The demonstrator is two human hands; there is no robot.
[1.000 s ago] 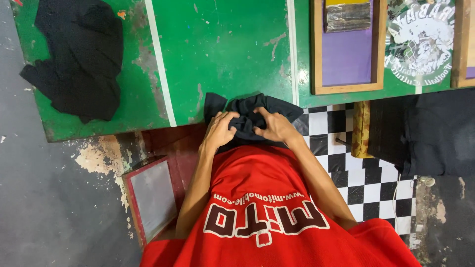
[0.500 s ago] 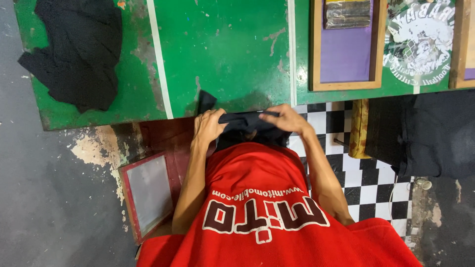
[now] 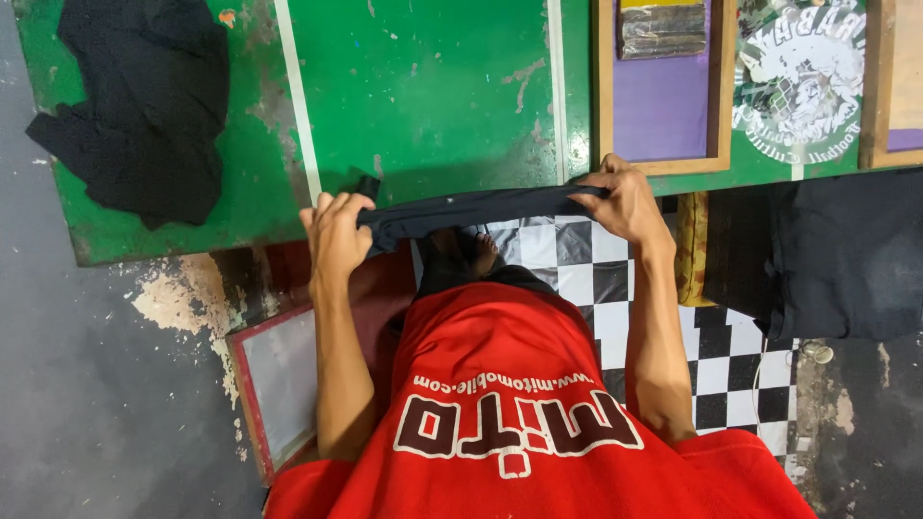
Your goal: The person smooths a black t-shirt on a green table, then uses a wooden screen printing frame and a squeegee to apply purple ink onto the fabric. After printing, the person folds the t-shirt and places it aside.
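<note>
I hold a black cloth stretched into a long band between both hands at the near edge of the green table. My left hand grips its left end, and my right hand grips its right end beside a wooden frame. My red printed shirt fills the bottom of the view.
A pile of black fabric lies on the table's far left. A wood-framed purple screen and a white round print sit at the right. A red-framed screen leans below the table. Dark cloth hangs at right over checkered floor.
My hands have moved apart, pulling the bunched black cloth out into a long band along the table edge. The view has shifted slightly.
</note>
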